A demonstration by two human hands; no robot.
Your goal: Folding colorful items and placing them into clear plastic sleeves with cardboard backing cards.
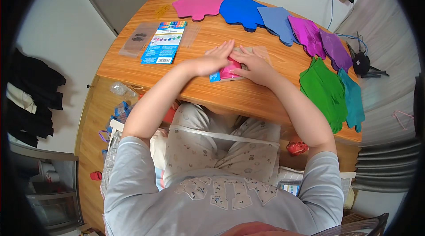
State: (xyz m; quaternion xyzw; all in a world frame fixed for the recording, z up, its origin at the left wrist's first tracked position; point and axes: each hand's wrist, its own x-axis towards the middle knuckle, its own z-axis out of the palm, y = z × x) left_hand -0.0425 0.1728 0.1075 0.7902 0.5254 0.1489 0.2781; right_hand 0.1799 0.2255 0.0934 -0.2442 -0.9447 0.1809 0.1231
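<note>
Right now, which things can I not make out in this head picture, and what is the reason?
- Head view: part of the pink packet, covered by the left hand and right hand.
- Head view: both palms, facing down.
- Head view: fine print on the blue-and-white packaging, too small.
- Head view: dark clothes, partly lost at the fisheye's black rim.

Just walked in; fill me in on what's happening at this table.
A person has the left hand and right hand, fingers extended, over a small pink-and-blue packet on the wooden table. Flat coloured shapes line its far and right edges. Blue-and-white printed cards lie to the left, beside clear sleeves.
</note>
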